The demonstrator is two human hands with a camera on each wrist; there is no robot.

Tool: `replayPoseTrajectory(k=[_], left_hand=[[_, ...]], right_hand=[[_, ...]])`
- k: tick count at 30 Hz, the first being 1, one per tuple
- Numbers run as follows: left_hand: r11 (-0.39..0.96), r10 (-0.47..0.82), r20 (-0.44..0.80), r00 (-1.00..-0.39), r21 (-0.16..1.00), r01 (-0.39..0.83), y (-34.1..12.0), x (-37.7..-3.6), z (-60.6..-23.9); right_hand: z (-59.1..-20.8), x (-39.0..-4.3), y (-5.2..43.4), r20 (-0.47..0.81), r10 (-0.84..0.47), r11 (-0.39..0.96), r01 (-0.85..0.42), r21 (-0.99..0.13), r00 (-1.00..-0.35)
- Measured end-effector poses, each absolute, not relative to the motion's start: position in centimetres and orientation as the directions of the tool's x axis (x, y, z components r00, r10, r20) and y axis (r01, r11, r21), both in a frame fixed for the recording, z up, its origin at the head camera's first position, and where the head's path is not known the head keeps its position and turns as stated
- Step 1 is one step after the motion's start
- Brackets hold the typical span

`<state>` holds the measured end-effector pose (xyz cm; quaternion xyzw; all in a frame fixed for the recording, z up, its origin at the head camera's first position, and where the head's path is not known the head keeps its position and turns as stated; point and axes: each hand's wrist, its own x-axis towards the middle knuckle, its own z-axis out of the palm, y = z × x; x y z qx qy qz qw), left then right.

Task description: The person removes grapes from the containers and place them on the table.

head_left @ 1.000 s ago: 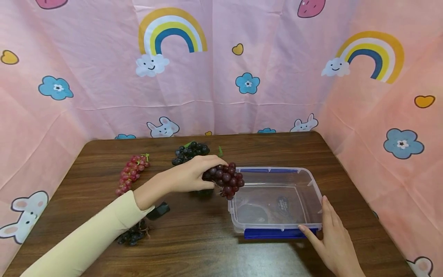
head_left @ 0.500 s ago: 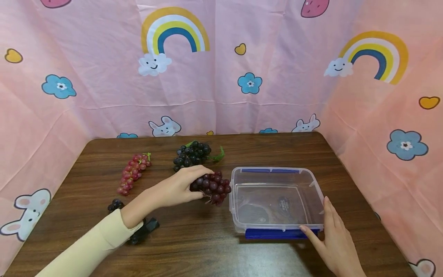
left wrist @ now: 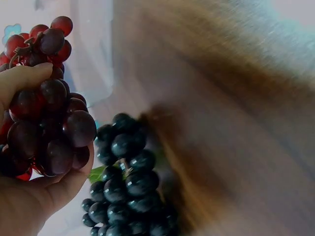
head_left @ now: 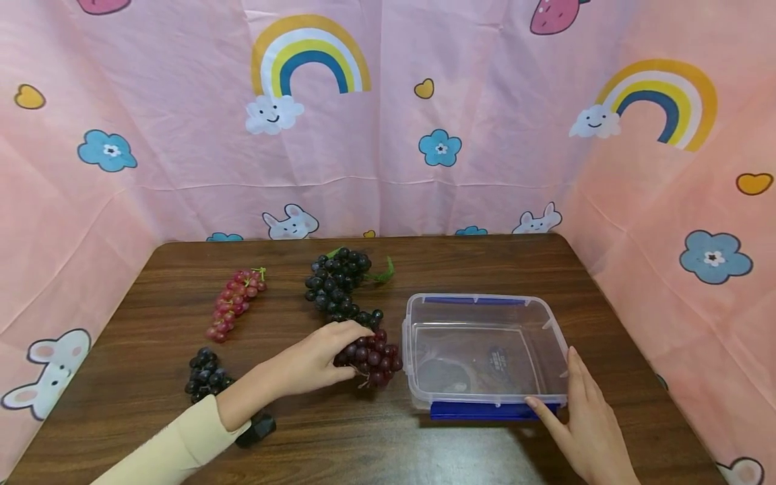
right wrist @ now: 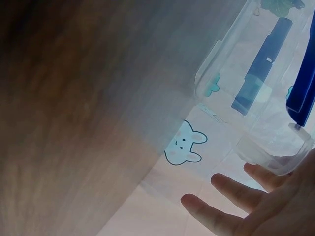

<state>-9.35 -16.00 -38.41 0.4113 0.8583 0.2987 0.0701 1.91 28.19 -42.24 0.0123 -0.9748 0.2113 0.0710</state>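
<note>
My left hand (head_left: 321, 360) grips a bunch of dark red grapes (head_left: 380, 362), low over the table just left of a clear plastic container (head_left: 463, 353). In the left wrist view, the thumb and fingers curl round the red grapes (left wrist: 49, 125). A bunch of black grapes (head_left: 333, 283) lies right behind that hand. The container has no lid on, and no grapes show in it. My right hand (head_left: 588, 421) touches its front right corner, thumb at the front rim, fingers along the right side. In the right wrist view those fingers (right wrist: 238, 191) look straight and spread.
A lighter red bunch of grapes (head_left: 233, 303) lies at the left rear of the wooden table (head_left: 339, 444). More black grapes (head_left: 206, 377) lie beside my left forearm, partly hidden by it. A patterned pink cloth (head_left: 388, 135) surrounds the table's back and sides.
My left hand has moved left and nearer to me, from the container's left rim down toward the table, still gripping the dark red grapes. My right hand stays at the container's corner.
</note>
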Motion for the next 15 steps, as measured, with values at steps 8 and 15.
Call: replayPoseTrajectory(k=[8,15], left_hand=[[0.506,0.749,0.104,-0.655,0.547,0.666,-15.9,-8.3,-40.2],[0.559,0.724,0.061,-0.687,0.532,0.637,-16.2,-7.6,-41.0]], right_hand=[[-42.2,2.0,28.2,0.153,0.003,0.912,-0.061,-0.406,-0.988],[-42.1,2.0,28.1,0.140,0.007,0.916,-0.050,-0.399,-0.990]])
